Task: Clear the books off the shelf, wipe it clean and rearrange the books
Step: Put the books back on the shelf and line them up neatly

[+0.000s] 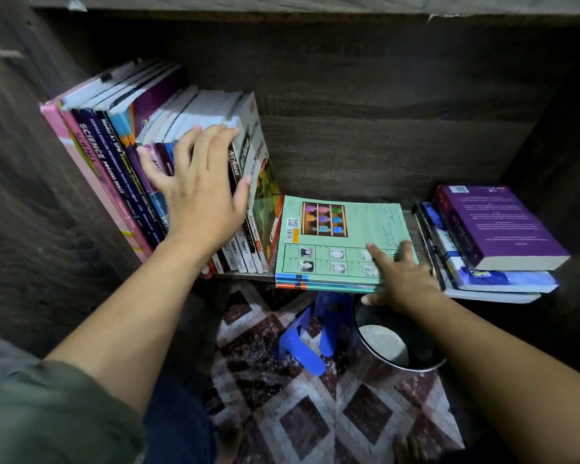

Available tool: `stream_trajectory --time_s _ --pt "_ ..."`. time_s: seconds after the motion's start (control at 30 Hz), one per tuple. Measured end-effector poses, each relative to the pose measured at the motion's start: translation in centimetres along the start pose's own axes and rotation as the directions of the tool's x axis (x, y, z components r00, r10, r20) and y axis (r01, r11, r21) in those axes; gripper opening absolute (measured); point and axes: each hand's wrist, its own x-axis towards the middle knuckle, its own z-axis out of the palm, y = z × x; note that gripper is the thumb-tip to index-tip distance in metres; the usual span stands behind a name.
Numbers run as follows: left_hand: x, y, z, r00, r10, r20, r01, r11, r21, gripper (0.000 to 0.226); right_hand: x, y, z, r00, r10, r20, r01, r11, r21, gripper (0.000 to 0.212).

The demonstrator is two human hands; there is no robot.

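Note:
A row of upright books (pixel 114 155) leans left on the dark wooden shelf (pixel 349 135). My left hand (pixel 198 182) lies spread and flat against their spines and top edges. In the middle a small stack of green-covered books (pixel 335 236) lies flat. My right hand (pixel 399 279) grips the stack's front right corner, fingers on the cover and thumb under the edge. At the right lies another flat stack topped by a purple book (pixel 496 226).
Below the shelf, a patterned rug (pixel 315 413) covers the floor. A blue plastic stool (pixel 312 333) and a round black bin (pixel 399 343) stand on it under the shelf edge. The shelf's side walls close in at left and right.

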Motion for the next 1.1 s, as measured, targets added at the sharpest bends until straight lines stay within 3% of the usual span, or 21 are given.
stream_trajectory --time_s 0.2,0.33,0.5,0.6,0.7,0.8,0.9,0.97,1.1 --pt "-0.1 -0.1 0.0 1.000 0.007 0.004 -0.007 1.000 -0.009 0.060 -0.4 -0.5 -0.9 1.000 0.011 0.008 -0.011 0.996 -0.089 0.102" --pt "0.0 -0.1 0.0 1.000 0.002 0.009 -0.002 1.000 -0.009 0.061 -0.5 -0.5 -0.9 0.998 -0.044 -0.038 0.039 0.993 -0.112 0.082" --pt "0.0 -0.2 -0.1 0.999 0.007 0.033 -0.007 1.000 -0.015 0.062 -1.3 -0.3 -2.5 0.946 -0.130 -0.297 0.064 0.973 -0.220 0.056" --pt "-0.1 -0.4 -0.3 0.999 0.020 0.035 -0.019 0.999 -0.027 0.063 -0.8 0.3 -2.5 0.885 0.004 -0.465 -0.006 1.000 -0.002 0.044" --pt "-0.2 -0.6 -0.4 0.998 0.033 0.044 -0.032 0.999 -0.037 0.065 -0.3 0.7 -2.5 0.903 0.228 -0.365 -0.057 0.903 0.425 0.051" --pt "-0.2 -0.7 -0.5 0.998 0.038 0.055 -0.035 0.998 -0.052 0.068 -0.6 0.3 -3.2 0.906 0.255 -0.337 -0.001 0.799 0.601 0.052" --pt "-0.2 -0.7 -0.6 0.997 0.040 0.059 -0.037 0.998 -0.052 0.068 -1.5 -0.8 -4.5 0.880 0.209 -0.427 0.159 0.717 0.679 0.044" --pt "-0.2 -0.6 -0.8 0.998 0.037 0.060 -0.034 0.998 -0.056 0.066 -2.1 -1.6 -5.2 0.835 0.169 -0.523 0.256 0.723 0.642 0.043" --pt "0.0 -0.6 -1.0 0.999 0.025 0.035 -0.022 0.997 -0.080 0.058 -3.1 -3.9 -6.6 0.681 0.083 -0.728 0.446 0.741 0.502 0.036"
